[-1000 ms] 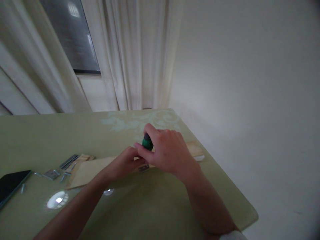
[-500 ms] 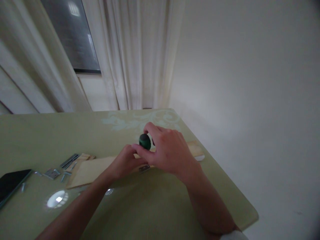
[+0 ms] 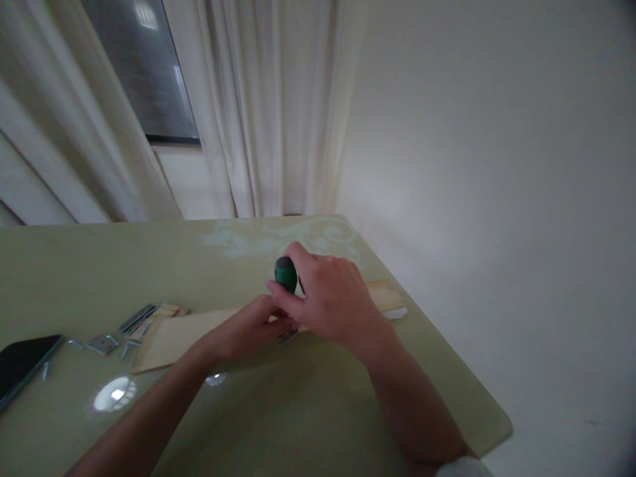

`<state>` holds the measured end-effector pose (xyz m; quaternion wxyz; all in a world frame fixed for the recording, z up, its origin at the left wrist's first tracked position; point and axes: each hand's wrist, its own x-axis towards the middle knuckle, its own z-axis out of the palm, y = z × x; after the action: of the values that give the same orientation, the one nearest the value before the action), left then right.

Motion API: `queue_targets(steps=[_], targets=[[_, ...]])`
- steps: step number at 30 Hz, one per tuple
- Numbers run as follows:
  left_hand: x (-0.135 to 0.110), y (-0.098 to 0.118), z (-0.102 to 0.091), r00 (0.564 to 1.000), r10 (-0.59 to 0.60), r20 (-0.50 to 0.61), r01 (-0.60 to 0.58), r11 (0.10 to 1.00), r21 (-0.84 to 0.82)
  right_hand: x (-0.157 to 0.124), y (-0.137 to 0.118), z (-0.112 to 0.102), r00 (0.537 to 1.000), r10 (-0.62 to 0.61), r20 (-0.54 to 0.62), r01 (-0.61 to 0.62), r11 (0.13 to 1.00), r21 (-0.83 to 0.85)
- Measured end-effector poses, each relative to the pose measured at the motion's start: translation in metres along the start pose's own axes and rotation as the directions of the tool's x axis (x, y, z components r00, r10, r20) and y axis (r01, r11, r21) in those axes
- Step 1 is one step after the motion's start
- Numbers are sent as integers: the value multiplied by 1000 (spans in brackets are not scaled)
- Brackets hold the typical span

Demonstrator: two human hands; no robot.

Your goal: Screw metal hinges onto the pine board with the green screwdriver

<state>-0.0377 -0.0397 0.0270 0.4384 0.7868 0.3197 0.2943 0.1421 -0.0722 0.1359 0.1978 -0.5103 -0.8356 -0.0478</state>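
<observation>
My right hand is wrapped round a screwdriver with a green and black handle, held upright over a long pale wooden board on the table. Just left of it, my left hand rests on the board with its fingers pinched under the handle; what they pinch is hidden. A small metal hinge shows at the board's near edge below both hands. The screwdriver's shaft and tip are hidden behind my fingers.
The pale green table ends at a rounded corner on the right. At the left lie a dark phone, several metal brackets and loose screws. Curtains and a window stand behind.
The screwdriver handle has tilted slightly left and my right fingers have shifted their grip round it. My left hand stays on the board.
</observation>
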Motion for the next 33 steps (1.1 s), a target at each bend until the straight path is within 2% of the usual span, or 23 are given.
queue_targets(steps=[3, 6, 11, 13, 15, 17, 20, 24, 26, 30, 33], targets=[[0, 1, -9, 998, 52, 25, -53, 998, 44, -1, 1, -3, 1000, 15, -14, -15, 1000, 17], [1, -8, -9, 996, 82, -46, -78, 995, 69, -2, 0, -3, 999, 32, -36, -32, 999, 13], [2, -16, 1, 985, -18, -174, 32, 996, 79, -3, 0, -2, 997, 49, -58, -50, 998, -31], [0, -13, 1, 990, -34, -133, 42, 998, 51, -4, 0, -3, 997, 54, -51, -56, 998, -35], [-1, -9, -1, 998, 5, -63, -3, 1000, 26, -4, -1, -4, 997, 58, -45, -60, 998, -29], [-1, -7, -3, 997, 62, -39, -61, 998, 22, -4, -2, -4, 997, 58, -47, -59, 998, -15], [1, -11, -1, 988, 75, -138, -68, 996, 55, -4, -3, -5, 997, 47, -53, -47, 999, 0], [4, -17, 3, 969, 4, -247, 13, 998, 66, -5, -5, -5, 999, 31, -32, -31, 999, -14], [3, -14, 1, 977, -8, -215, 19, 999, 48, -5, -4, -5, 999, 35, -32, -36, 999, -29], [1, -4, -9, 996, 50, -70, -49, 999, 16, -5, -3, -6, 997, 56, -51, -57, 998, -33], [0, -2, -10, 992, 73, -106, -68, 997, 47, -5, -3, -6, 996, 63, -55, -64, 997, -30]])
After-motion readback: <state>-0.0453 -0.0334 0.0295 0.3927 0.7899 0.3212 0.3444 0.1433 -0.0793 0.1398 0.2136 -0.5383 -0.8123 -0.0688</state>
